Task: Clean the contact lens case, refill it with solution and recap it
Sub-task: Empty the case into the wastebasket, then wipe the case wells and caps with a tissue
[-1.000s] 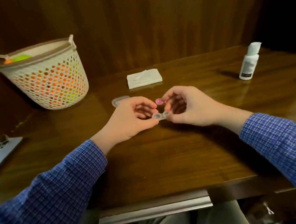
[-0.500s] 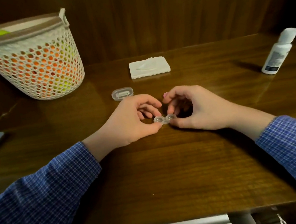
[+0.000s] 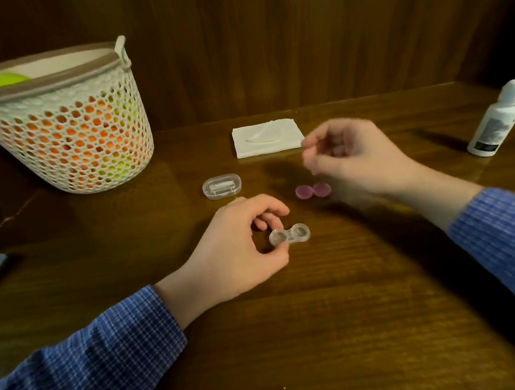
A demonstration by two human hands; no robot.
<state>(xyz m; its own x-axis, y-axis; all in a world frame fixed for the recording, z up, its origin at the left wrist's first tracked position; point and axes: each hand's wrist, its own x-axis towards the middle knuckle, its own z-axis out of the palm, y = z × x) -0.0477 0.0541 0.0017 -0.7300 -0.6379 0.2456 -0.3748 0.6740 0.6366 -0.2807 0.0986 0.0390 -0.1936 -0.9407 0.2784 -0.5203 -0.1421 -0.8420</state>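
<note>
Currently I log a dark wooden counter (image 3: 343, 328) carrying everything in view. Largest item: a white perforated basket (image 3: 62, 129) at far left, orange and green pieces showing through its holes. Solution bottle (image 3: 496, 120), white, capped, tilted in this wide view, stands far right, well apart from both hands. A folded white tissue (image 3: 266, 138) lies at the back centre. My right hand (image 3: 350, 156) hovers just right of the tissue, blurred, fingers loosely curled, gripping nothing I can see. My left hand (image 3: 239, 247) pinches the left well of the clear lens case (image 3: 289, 234) between thumb and fingers; the case sits low over the counter, both wells uncapped. A small clear oval box (image 3: 222, 186) lies behind that hand. Two pink caps (image 3: 313, 191) lie side by side, touching, below the right hand.
</note>
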